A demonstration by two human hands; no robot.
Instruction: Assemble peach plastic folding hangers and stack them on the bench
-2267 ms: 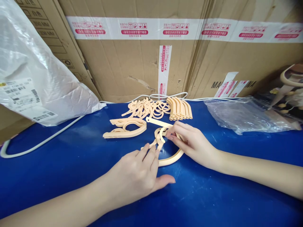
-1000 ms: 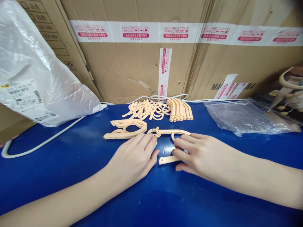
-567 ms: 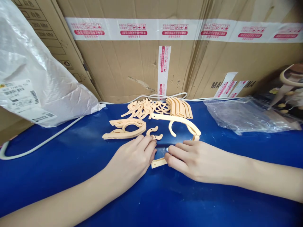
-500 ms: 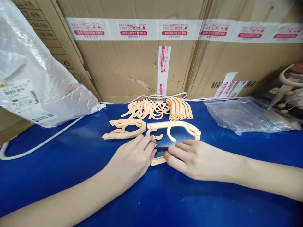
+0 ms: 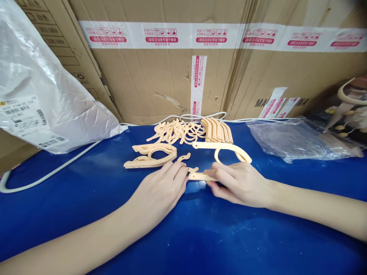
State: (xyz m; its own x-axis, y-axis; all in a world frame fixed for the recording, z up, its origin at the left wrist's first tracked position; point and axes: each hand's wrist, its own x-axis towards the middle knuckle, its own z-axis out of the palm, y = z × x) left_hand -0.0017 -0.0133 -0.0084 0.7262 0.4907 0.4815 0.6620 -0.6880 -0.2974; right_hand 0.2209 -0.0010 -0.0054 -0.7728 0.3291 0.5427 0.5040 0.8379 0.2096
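Lower strip [image 5: 200,176], beige: dead centre, holed end at 9 o'clock, now up level with the left fingertips; half a second ago it sat lower, nearer the wearer. Right hand [image 5: 241,183] at 3 pinches it, thumb under, index over. Upper strip [image 5: 218,146] at 1, with curl [image 5: 216,154] below it; joint hidden by the hand. Upper strip's holed end has moved right, off the small hooked piece [image 5: 184,157] at 11. Left hand [image 5: 163,187] at 9, fingers bunched, pinching that piece. My read: strip end and hooked piece now close enough to meet; contact unclear.

Further out: folded pieces [image 5: 149,163] at 10, loose hooks [image 5: 172,131] at 11, stacked strips [image 5: 217,130] at 1, clear bag [image 5: 289,143] between 2 and 3, all on blue tabletop [image 5: 186,236]. Carton [image 5: 143,84] behind at 12.
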